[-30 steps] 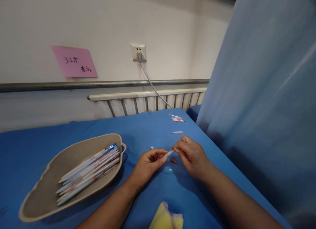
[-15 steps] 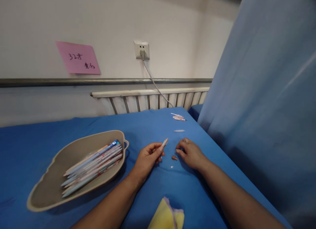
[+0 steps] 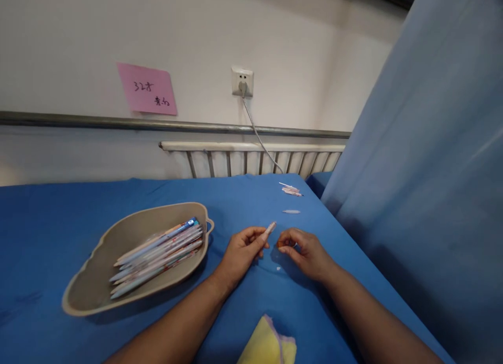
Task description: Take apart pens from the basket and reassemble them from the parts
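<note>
My left hand (image 3: pixel 244 251) is closed around a pale pen barrel (image 3: pixel 269 229), whose end points up and to the right. Close beside it, my right hand (image 3: pixel 306 251) has its fingertips pinched on a small brown piece (image 3: pixel 280 244), mostly covered by the fingers. On the blue sheet just below the two hands lies a tiny white piece (image 3: pixel 279 268). Beyond my right hand rests a slim whitish pen part (image 3: pixel 291 212). Farther off is a small group of thin pens or refills (image 3: pixel 291 190); I cannot tell which.
At the left stands a beige basin (image 3: pixel 84 296) holding several pens (image 3: pixel 159 259). A yellow cloth (image 3: pixel 265 345) with purple edging lies at the front. Along the back run a white rail (image 3: pixel 212 146) and a plugged-in cord (image 3: pixel 257 133). A blue curtain (image 3: pixel 424 160) hangs at the right.
My right fingers have closed on the brown piece, which lay on the sheet before. My left hand keeps the pen barrel. The whole view has shifted slightly.
</note>
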The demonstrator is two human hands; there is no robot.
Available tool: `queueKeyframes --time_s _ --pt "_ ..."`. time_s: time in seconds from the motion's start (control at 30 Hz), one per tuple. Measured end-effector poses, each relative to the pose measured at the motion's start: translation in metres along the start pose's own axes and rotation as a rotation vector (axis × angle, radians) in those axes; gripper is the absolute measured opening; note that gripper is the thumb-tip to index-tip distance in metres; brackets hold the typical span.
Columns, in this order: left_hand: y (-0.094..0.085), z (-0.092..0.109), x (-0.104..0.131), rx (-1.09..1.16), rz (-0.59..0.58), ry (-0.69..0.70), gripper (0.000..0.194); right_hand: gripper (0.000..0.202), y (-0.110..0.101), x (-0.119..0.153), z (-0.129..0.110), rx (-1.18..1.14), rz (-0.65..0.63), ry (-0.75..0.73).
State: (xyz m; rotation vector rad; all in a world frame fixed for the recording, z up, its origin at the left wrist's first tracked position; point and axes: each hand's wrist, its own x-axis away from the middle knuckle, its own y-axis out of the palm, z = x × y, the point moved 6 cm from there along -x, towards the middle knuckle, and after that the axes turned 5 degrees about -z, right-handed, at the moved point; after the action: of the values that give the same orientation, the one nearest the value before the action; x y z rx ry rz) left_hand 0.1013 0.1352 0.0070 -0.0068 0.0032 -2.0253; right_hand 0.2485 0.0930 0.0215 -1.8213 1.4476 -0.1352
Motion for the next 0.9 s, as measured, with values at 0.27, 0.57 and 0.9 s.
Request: queueKeyframes --time_s 0.27,0.57,0.9 --pt "0.003 -0.006 -0.001 -0.004 -0.032 0.014 0.031 0.014 -0.014 0.004 0.044 0.239 0.102 0.246" --pt "0.007 -0.016 -0.001 0.156 -0.077 -0.085 0.032 0.017 -0.012 0.007 0.075 0.316 0.055 0.422" --pt "0.016 -0.005 0.011 0.520 -0.055 -0.231 0.013 0.016 -0.007 0.008 0.074 0.306 0.048 0.410"
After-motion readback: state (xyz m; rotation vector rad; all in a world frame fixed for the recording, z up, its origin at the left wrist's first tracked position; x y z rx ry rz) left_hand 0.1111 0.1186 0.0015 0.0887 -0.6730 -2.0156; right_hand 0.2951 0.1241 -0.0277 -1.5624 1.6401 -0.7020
